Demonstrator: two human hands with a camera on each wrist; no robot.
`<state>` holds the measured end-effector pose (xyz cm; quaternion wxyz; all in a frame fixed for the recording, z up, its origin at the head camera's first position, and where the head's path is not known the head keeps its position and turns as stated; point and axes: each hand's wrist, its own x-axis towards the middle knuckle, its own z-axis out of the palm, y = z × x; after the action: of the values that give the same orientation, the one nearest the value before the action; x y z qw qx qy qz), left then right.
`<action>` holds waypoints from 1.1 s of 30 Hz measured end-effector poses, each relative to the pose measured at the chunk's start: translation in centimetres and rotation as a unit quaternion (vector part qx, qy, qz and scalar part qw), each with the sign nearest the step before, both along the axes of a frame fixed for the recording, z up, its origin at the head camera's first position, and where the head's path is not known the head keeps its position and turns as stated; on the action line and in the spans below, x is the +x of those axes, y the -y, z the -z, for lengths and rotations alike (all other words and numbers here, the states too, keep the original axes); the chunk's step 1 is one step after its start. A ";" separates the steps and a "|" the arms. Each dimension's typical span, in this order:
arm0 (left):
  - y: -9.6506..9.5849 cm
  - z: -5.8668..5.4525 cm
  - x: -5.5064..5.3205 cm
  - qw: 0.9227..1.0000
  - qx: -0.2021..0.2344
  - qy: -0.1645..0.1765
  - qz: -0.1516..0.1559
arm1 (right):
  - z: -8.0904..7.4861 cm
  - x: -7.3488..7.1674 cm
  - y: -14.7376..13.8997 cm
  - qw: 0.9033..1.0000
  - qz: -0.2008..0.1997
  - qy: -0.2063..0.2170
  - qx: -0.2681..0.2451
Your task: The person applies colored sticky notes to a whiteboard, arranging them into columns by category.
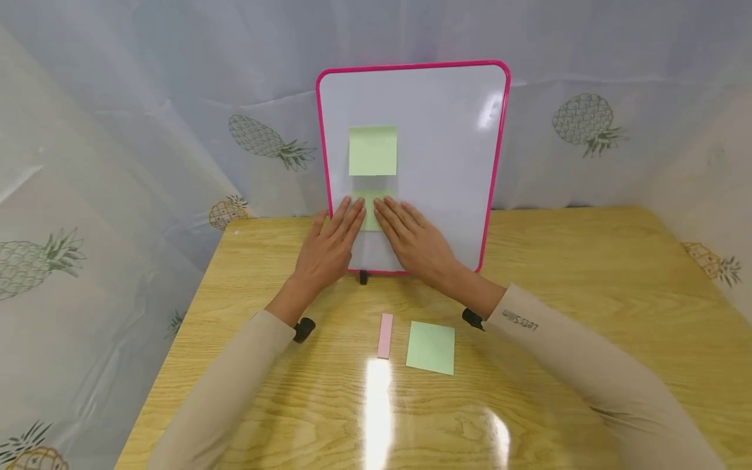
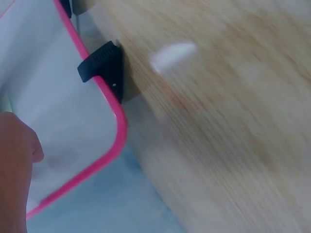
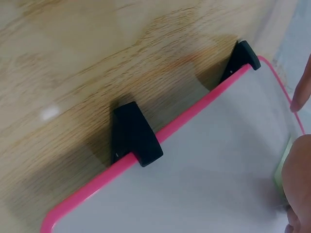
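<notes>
The lower green sticky note (image 1: 371, 219) is being pressed against the whiteboard (image 1: 449, 163), and the effort is being shared from both sides: one edge is being covered by the left hand (image 1: 329, 245), the other by the right hand (image 1: 420, 241), with a strip of green being left visible between them. The fingers (image 1: 395, 215) of both hands are being held straight and gathered close, nothing being gripped or pinched; flat contact is presumably being favoured so that the paper is being stuck down without creasing.

Just above, the upper green sticky note (image 1: 373, 151) is being shown off, a shadow being cast beneath its lower edge. A neat vertical column is being formed by the pair, it seems.

Down at the pink frame (image 3: 189, 115), the bottom edge is being clasped by black feet (image 3: 138, 136), two being revealed in the right wrist view. The board is apparently being propped up by them, so both palms are being freed for the paper.

On the desk (image 1: 235, 391), the pink paper strip (image 1: 384, 336) and the loose green sticky note (image 1: 431, 348) are being left untouched, nearer the person, probably being stationed there for easy reach. Behind everything, a pineapple-print sheet (image 1: 264, 52) is being used as backdrop.
</notes>
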<state>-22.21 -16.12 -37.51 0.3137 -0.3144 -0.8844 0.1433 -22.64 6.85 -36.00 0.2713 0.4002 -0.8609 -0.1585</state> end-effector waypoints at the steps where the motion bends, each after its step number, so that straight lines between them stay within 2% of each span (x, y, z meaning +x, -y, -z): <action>1: -0.2 -0.1 -0.1 1.000 -0.004 0.000 0.000 | 0.0 0.0 -0.1 1.000 -0.001 -0.003 0.000; 6: -1.2 -0.5 -0.3 1.000 -0.026 0.005 -0.003 | -0.2 0.0 -0.3 1.000 -0.006 -0.008 0.004; 12: -1.8 -0.5 -0.2 0.999 -0.035 0.003 -0.008 | -0.3 0.1 -0.7 1.000 0.001 -0.015 0.018; 18: -1.2 -0.5 -0.1 0.998 -0.040 0.031 -0.041 | -0.3 0.2 -1.0 1.000 0.002 -0.017 0.013; 23: -0.3 -0.4 0.0 0.997 -0.021 0.047 -0.060 | -0.1 0.2 -1.2 1.000 0.001 -0.022 0.008; 28: 0.2 -0.2 0.2 0.997 0.008 0.054 -0.060 | -0.1 0.4 -1.3 1.000 0.003 -0.023 0.008; 33: 0.4 0.0 0.3 0.998 0.022 0.039 -0.048 | -0.2 0.6 -1.1 1.000 0.005 -0.012 0.001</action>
<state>-21.89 -16.51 -37.56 0.2781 -0.2698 -0.9131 0.1267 -22.02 7.96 -35.84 0.2800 0.3941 -0.8596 -0.1654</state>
